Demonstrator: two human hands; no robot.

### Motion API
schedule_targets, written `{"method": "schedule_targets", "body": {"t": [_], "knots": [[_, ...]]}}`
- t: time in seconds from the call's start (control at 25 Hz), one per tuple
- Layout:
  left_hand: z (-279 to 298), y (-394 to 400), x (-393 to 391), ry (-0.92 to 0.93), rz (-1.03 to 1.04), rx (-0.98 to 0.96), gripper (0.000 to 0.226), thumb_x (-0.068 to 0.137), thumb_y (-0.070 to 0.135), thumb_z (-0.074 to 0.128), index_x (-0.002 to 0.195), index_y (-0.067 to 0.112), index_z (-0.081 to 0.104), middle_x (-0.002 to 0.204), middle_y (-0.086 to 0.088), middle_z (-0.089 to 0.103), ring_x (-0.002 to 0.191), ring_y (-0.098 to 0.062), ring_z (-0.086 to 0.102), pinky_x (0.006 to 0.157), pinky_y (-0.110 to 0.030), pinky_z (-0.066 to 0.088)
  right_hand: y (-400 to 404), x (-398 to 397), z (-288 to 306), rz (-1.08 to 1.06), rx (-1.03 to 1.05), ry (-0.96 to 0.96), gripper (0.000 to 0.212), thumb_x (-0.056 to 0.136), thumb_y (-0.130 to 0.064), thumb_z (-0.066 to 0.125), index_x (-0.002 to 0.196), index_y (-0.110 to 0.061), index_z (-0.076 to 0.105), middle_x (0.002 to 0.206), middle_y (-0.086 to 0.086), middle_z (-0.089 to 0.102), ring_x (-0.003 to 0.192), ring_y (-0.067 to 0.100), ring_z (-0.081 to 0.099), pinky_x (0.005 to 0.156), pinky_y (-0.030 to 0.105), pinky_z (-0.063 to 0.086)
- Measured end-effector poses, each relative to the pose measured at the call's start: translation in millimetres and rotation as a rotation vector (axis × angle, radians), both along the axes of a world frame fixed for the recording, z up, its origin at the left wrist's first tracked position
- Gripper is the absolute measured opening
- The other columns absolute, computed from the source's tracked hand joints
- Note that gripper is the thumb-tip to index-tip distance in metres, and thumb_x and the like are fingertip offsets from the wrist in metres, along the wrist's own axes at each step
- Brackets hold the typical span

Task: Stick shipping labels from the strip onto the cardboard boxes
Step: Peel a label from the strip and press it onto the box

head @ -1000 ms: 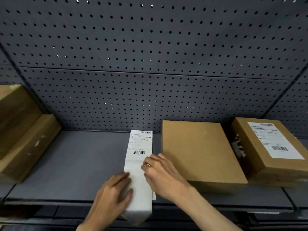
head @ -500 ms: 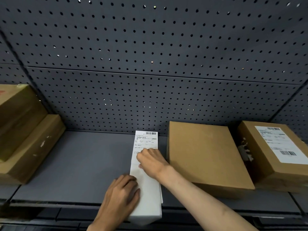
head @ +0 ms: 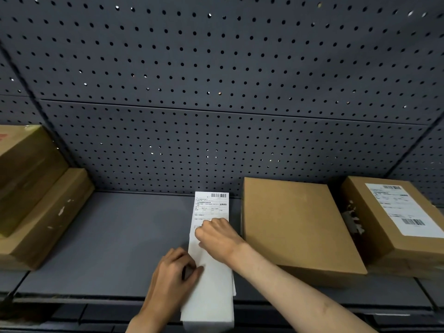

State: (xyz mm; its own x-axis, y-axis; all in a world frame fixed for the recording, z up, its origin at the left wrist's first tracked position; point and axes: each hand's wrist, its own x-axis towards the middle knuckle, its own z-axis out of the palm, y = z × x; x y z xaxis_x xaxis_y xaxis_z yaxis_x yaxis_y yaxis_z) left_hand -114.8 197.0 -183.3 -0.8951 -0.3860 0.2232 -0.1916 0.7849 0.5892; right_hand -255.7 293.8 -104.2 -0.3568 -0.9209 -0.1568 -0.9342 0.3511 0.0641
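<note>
A white label strip (head: 211, 296) lies lengthwise on the grey shelf (head: 108, 236), its near end hanging over the front edge. The far end carries a printed shipping label (head: 211, 205) with a barcode. My left hand (head: 170, 280) grips the strip's left edge, thumb on top. My right hand (head: 216, 236) has its fingers curled on the label's lower part, pinching at it. A plain cardboard box (head: 293, 224) lies just right of the strip, its top bare. Further right, a second box (head: 374, 224) carries a white label (head: 403, 207).
Two stacked cardboard boxes (head: 48, 217) stand at the shelf's left end, the upper one (head: 24, 164) taller. A grey pegboard wall (head: 216, 92) closes the back. Bare shelf stretches between the left boxes and the strip.
My right hand has moved up the strip onto the printed label's lower part. The left hand has shifted slightly up along the strip's left edge. The view has tilted a little.
</note>
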Motion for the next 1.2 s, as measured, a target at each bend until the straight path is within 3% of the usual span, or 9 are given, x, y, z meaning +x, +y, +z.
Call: {"method": "schedule_targets", "body": {"t": [0.08, 0.28, 0.48, 0.6, 0.72, 0.8, 0.96, 1.08, 1.2], "knots": [[-0.3, -1.1, 0.5, -0.002, -0.003, 0.035, 0.025, 0.072, 0.038, 0.077, 0.062, 0.023, 0.06, 0.069, 0.02, 0.049, 0.068, -0.005, 0.051, 0.057, -0.02, 0.041, 0.7, 4.5, 1.2, 0.052, 0.005, 0.025, 0.027, 0.092, 0.01, 0.05, 0.113, -0.002, 0.061, 0.115, 0.02, 0.063, 0.107, 0.041, 0.059, 0.081, 0.042, 0.039], [9.9, 2.0, -7.1, 0.027, 0.113, 0.209, 0.033, 0.064, 0.035, 0.082, 0.065, 0.024, 0.051, 0.067, 0.01, 0.056, 0.062, -0.007, 0.052, 0.055, -0.021, 0.039, 1.4, 7.2, 6.5, 0.129, 0.016, 0.076, 0.03, 0.09, 0.012, 0.05, 0.113, -0.004, 0.061, 0.114, 0.018, 0.064, 0.106, 0.04, 0.061, 0.074, 0.04, 0.032], [18.5, -4.9, -25.8, 0.017, 0.248, 0.424, 0.026, 0.075, 0.028, 0.084, 0.091, 0.019, 0.066, 0.087, 0.008, 0.069, 0.08, -0.005, 0.065, 0.064, -0.01, 0.043, 6.5, 5.0, 19.2, 0.054, -0.038, 0.062, 0.03, 0.089, 0.012, 0.047, 0.112, -0.002, 0.061, 0.113, 0.02, 0.065, 0.105, 0.042, 0.061, 0.072, 0.04, 0.029], [19.3, -10.3, -39.9, -0.012, 0.261, 0.441, 0.018, 0.076, 0.023, 0.083, 0.083, 0.013, 0.07, 0.083, 0.001, 0.067, 0.071, -0.011, 0.063, 0.062, -0.015, 0.042, 10.7, -0.6, 22.0, 0.02, -0.099, 0.066, 0.03, 0.089, 0.011, 0.047, 0.111, -0.004, 0.062, 0.11, 0.021, 0.066, 0.102, 0.043, 0.062, 0.069, 0.04, 0.029], [25.3, -8.3, -45.9, 0.057, 0.207, 0.791, 0.015, 0.081, 0.01, 0.08, 0.081, 0.002, 0.067, 0.075, -0.004, 0.07, 0.068, -0.018, 0.063, 0.061, -0.024, 0.05, 17.5, -7.9, 20.0, 0.017, -0.173, 0.083, 0.019, 0.09, 0.005, 0.053, 0.098, -0.009, 0.063, 0.096, 0.016, 0.069, 0.087, 0.042, 0.064, 0.061, 0.039, 0.026], [32.3, -2.2, -46.3, 0.067, 0.133, 0.998, 0.01, 0.085, 0.006, 0.074, 0.094, 0.003, 0.071, 0.086, -0.009, 0.077, 0.079, -0.02, 0.07, 0.064, -0.025, 0.056, 21.7, -10.5, 18.4, 0.023, -0.249, 0.089, 0.009, 0.093, -0.005, 0.057, 0.091, -0.012, 0.063, 0.09, 0.011, 0.071, 0.079, 0.039, 0.065, 0.055, 0.037, 0.025], [32.4, 4.1, -45.7, 0.124, 0.034, 1.021, 0.018, 0.088, 0.007, 0.072, 0.102, 0.017, 0.075, 0.101, -0.012, 0.077, 0.092, -0.025, 0.069, 0.082, -0.043, 0.055, 27.2, -8.7, 17.4, 0.043, -0.455, 0.018, 0.019, 0.095, -0.027, 0.06, 0.101, -0.013, 0.072, 0.104, 0.002, 0.074, 0.087, 0.031, 0.069, 0.06, 0.037, 0.046], [27.9, 0.5, -43.6, 0.177, 0.038, 1.016, 0.025, 0.083, 0.017, 0.076, 0.107, 0.016, 0.074, 0.104, -0.015, 0.076, 0.102, -0.042, 0.067, 0.091, -0.058, 0.051, 26.2, -7.7, 13.2, 0.047, -0.498, 0.026, 0.015, 0.093, -0.02, 0.062, 0.095, -0.011, 0.074, 0.096, 0.003, 0.073, 0.08, 0.032, 0.069, 0.058, 0.038, 0.052], [28.2, -1.4, -41.2, 0.2, 0.034, 0.975, 0.024, 0.081, 0.012, 0.076, 0.105, 0.015, 0.076, 0.104, -0.014, 0.076, 0.101, -0.037, 0.068, 0.092, -0.056, 0.051, 26.2, -7.3, 9.7, 0.08, -0.532, 0.067, 0.012, 0.09, -0.016, 0.064, 0.082, -0.009, 0.071, 0.084, 0.004, 0.071, 0.069, 0.032, 0.067, 0.051, 0.036, 0.049]]}}
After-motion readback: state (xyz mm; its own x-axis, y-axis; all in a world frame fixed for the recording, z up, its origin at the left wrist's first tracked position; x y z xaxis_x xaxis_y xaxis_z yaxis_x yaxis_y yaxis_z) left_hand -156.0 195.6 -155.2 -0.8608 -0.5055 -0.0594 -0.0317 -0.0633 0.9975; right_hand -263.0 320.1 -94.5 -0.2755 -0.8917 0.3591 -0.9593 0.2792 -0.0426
